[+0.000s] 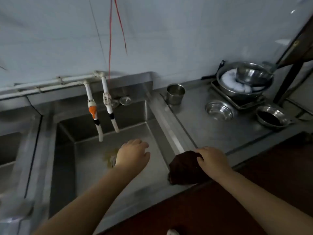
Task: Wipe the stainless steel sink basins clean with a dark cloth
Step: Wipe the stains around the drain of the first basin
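The right hand (211, 160) gripped the dark cloth (183, 168) on the sink basin (94, 167) rim's front right corner, the left hand (133, 154) hovered open and empty over the drain (113, 161), and a loose grip might drop the cloth.

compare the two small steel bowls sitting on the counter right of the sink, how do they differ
The shallow steel bowl nearer the sink looks empty, its shiny bottom showing; the shallow steel bowl farther right holds something dark that hides its bottom. The nearer-sink bowl sits closer to the small steel cup; the right one sits closer to the counter's front edge. Both are round, stainless, upright, and rest in front of the tray.
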The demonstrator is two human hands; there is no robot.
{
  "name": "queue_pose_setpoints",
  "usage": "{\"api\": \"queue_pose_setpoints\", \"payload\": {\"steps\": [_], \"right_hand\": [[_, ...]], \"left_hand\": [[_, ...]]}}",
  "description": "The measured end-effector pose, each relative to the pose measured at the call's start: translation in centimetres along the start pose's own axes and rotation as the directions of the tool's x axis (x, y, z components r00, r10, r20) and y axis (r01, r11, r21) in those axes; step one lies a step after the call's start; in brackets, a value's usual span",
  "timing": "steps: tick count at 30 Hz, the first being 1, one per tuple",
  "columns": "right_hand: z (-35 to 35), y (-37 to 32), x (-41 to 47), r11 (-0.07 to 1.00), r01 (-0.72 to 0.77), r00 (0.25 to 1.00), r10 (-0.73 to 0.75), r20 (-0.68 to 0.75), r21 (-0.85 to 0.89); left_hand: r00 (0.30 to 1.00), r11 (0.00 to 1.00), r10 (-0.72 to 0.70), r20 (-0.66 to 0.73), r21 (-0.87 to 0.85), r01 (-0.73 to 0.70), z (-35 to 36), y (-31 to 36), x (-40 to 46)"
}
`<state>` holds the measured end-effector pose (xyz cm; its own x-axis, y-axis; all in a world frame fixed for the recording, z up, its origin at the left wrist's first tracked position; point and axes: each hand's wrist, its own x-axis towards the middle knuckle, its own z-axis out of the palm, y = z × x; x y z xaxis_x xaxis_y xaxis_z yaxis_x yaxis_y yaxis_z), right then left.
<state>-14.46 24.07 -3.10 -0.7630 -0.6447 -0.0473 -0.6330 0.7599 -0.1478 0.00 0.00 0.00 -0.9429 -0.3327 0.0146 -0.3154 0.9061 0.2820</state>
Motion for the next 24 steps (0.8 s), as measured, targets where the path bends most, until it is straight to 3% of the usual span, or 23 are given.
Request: {"api": "queue_pose_setpoints", "payload": {"steps": [4, 11, 17, 24], "right_hand": [[2.2, 4.9, 0.8, 0.999, -0.018, 0.998, 0.016, 0.055, 0.043], [6.8, 7.6, 4.0, 0.984, 0.084, 0.984, -0.107, 0.142, 0.16], [9.5, 7.9, 7.8, 0.969, 0.14, 0.957, -0.185, 0.225, 0.202], [10.1, 8.5, 9.1, 0.986, 0.139, 0.961, -0.157, 0.228, 0.09]], "left_hand": [[0.993, 0.998, -0.053, 0.105, -0.036, 0.057, 4.6, 3.2, 1.8], [0.937, 0.993, -0.113, 0.331, 0.004, 0.118, 12.9, 5.5, 2.3], [0.845, 0.963, -0.259, 0.468, 0.062, 0.261, 17.3, 6.8, 2.9], [0.862, 0.875, -0.356, 0.361, -0.193, 0.443, 18.2, 7.6, 3.0]]}}
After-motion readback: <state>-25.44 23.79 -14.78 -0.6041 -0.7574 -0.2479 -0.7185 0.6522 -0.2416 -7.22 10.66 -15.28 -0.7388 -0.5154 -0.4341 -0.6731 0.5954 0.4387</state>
